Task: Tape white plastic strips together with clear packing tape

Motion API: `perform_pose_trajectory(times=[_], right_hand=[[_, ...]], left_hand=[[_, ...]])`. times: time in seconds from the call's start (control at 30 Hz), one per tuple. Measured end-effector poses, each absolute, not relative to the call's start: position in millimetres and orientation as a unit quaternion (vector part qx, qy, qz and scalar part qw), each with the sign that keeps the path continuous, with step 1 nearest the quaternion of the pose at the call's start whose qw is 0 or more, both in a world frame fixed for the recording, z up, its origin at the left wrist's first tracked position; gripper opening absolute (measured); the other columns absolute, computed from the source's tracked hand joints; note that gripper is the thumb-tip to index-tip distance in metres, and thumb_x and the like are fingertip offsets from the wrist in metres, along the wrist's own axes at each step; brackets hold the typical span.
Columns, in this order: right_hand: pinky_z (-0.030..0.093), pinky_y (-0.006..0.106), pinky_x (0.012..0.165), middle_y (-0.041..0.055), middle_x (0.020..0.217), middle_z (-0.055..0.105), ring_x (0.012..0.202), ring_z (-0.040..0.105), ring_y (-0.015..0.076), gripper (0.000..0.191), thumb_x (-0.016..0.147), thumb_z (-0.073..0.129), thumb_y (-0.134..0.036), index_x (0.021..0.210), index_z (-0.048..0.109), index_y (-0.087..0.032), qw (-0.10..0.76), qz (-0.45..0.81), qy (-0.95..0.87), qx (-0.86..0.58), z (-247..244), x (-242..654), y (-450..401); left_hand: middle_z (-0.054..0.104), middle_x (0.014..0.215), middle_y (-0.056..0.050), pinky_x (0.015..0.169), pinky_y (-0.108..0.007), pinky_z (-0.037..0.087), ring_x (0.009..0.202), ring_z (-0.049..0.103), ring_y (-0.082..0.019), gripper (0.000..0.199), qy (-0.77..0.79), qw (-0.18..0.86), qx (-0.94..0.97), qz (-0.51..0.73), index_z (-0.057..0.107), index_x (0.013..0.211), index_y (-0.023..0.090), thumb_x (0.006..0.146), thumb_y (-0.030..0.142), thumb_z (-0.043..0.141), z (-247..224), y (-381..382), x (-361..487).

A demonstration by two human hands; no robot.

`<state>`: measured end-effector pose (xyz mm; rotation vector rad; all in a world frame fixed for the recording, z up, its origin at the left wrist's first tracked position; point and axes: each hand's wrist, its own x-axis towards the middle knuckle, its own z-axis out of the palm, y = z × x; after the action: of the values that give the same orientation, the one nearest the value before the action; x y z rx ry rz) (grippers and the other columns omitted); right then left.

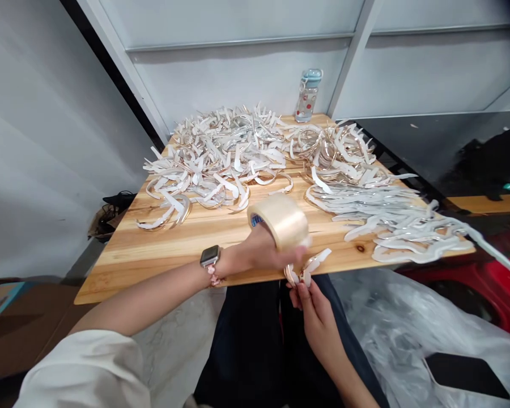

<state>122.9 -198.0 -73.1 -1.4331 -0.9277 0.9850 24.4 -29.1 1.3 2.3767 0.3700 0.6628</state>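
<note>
Clamping the tape roll (289, 220), the left hand (267, 249) leads; the right hand (317, 314) pinches a curved white strip (317, 260), probably light, springy, best gripped mid-length.

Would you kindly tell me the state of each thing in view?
Left hand, gripping tape roll
Tape roll, held, slightly blurred
Right hand, pinching white piece
Water bottle, upright, cap on
Watch, worn, screen dark
Phone, lying flat, dark
White strips, piled on table
Plastic sheeting, crumpled
</note>
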Motion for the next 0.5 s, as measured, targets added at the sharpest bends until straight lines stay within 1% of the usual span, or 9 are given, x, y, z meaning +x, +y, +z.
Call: perform_pose_trajectory(times=[0.07, 0.1, 0.17, 0.23, 0.3, 0.33, 0.4, 0.47, 0.5], right_hand=[[0.040, 0.024, 0.057, -0.0024, 0.066, 0.051, 0.060, 0.047, 0.0135, 0.037, 0.100, 0.047, -0.050, 0.083, 0.060, -0.020, 0.552, 0.417, -0.397, -0.603, -75, 123, -198], [0.040, 0.024, 0.058, -0.0023, 0.067, 0.051, 0.061, 0.047, 0.0135, 0.037, 0.100, 0.047, -0.050, 0.083, 0.059, -0.020, 0.556, 0.417, -0.392, -0.603, -77, 123, -199], [0.043, 0.023, 0.060, -0.0013, 0.069, 0.054, 0.064, 0.051, 0.0142, 0.035, 0.099, 0.048, -0.049, 0.083, 0.059, -0.020, 0.564, 0.413, -0.386, -0.602, -81, 122, -200], [0.046, 0.024, 0.065, 0.0000, 0.072, 0.057, 0.069, 0.056, 0.0159, 0.033, 0.098, 0.051, -0.049, 0.086, 0.060, -0.020, 0.572, 0.406, -0.391, -0.596, -83, 123, -201], [0.046, 0.024, 0.067, -0.0002, 0.073, 0.057, 0.070, 0.056, 0.0158, 0.033, 0.097, 0.052, -0.049, 0.088, 0.061, -0.019, 0.572, 0.402, -0.400, -0.593, -82, 124, -202], [0.045, 0.023, 0.066, -0.0011, 0.072, 0.055, 0.068, 0.054, 0.0149, 0.032, 0.098, 0.050, -0.049, 0.087, 0.060, -0.020, 0.568, 0.403, -0.402, -0.594, -81, 125, -201], [0.042, 0.022, 0.062, -0.0029, 0.070, 0.051, 0.064, 0.049, 0.0129, 0.033, 0.101, 0.046, -0.047, 0.086, 0.058, -0.020, 0.554, 0.412, -0.406, -0.598, -78, 126, -200], [0.040, 0.022, 0.061, -0.0038, 0.069, 0.048, 0.063, 0.045, 0.0122, 0.033, 0.102, 0.044, -0.046, 0.086, 0.057, -0.021, 0.549, 0.421, -0.405, -0.598, -76, 125, -200], [0.040, 0.022, 0.061, -0.0039, 0.069, 0.047, 0.063, 0.045, 0.0122, 0.033, 0.102, 0.044, -0.046, 0.086, 0.057, -0.021, 0.551, 0.423, -0.403, -0.596, -76, 124, -200]], left_hand=[[0.071, 0.095, -0.011, 0.089, -0.037, 0.053, 0.090, 0.065, -0.023, 0.037, 0.185, 0.327, 0.876, 0.302, 0.063, 0.100, 0.016, 0.097, 0.037, 0.033, 2, -28, 21], [0.071, 0.096, -0.011, 0.089, -0.036, 0.053, 0.091, 0.066, -0.023, 0.038, 0.165, 0.323, 0.880, 0.306, 0.063, 0.102, 0.015, 0.098, 0.037, 0.032, 2, -30, 19], [0.072, 0.097, -0.009, 0.095, -0.034, 0.052, 0.092, 0.066, -0.023, 0.032, 0.068, 0.292, 0.916, 0.269, 0.064, 0.100, 0.017, 0.093, 0.041, 0.044, -1, -37, 17], [0.074, 0.091, -0.005, 0.104, -0.036, 0.047, 0.092, 0.067, -0.023, 0.024, -0.035, 0.245, 0.947, 0.207, 0.065, 0.088, 0.018, 0.085, 0.041, 0.057, -5, -45, 18], [0.074, 0.088, -0.005, 0.107, -0.038, 0.045, 0.093, 0.067, -0.025, 0.022, -0.047, 0.242, 0.953, 0.176, 0.066, 0.083, 0.018, 0.081, 0.039, 0.059, -7, -48, 20], [0.074, 0.089, -0.006, 0.104, -0.039, 0.047, 0.093, 0.068, -0.025, 0.024, -0.017, 0.270, 0.946, 0.178, 0.066, 0.086, 0.017, 0.082, 0.039, 0.057, -6, -46, 21], [0.074, 0.100, -0.010, 0.097, -0.038, 0.052, 0.094, 0.068, -0.025, 0.035, 0.082, 0.376, 0.902, 0.199, 0.065, 0.103, 0.014, 0.090, 0.042, 0.048, -4, -37, 20], [0.071, 0.114, -0.017, 0.094, -0.040, 0.054, 0.100, 0.068, -0.027, 0.050, 0.188, 0.467, 0.828, 0.248, 0.059, 0.117, 0.010, 0.099, 0.045, 0.028, -1, -29, 16], [0.069, 0.119, -0.019, 0.095, -0.043, 0.054, 0.105, 0.067, -0.028, 0.055, 0.219, 0.486, 0.803, 0.266, 0.056, 0.121, 0.010, 0.101, 0.046, 0.019, 0, -27, 14]])
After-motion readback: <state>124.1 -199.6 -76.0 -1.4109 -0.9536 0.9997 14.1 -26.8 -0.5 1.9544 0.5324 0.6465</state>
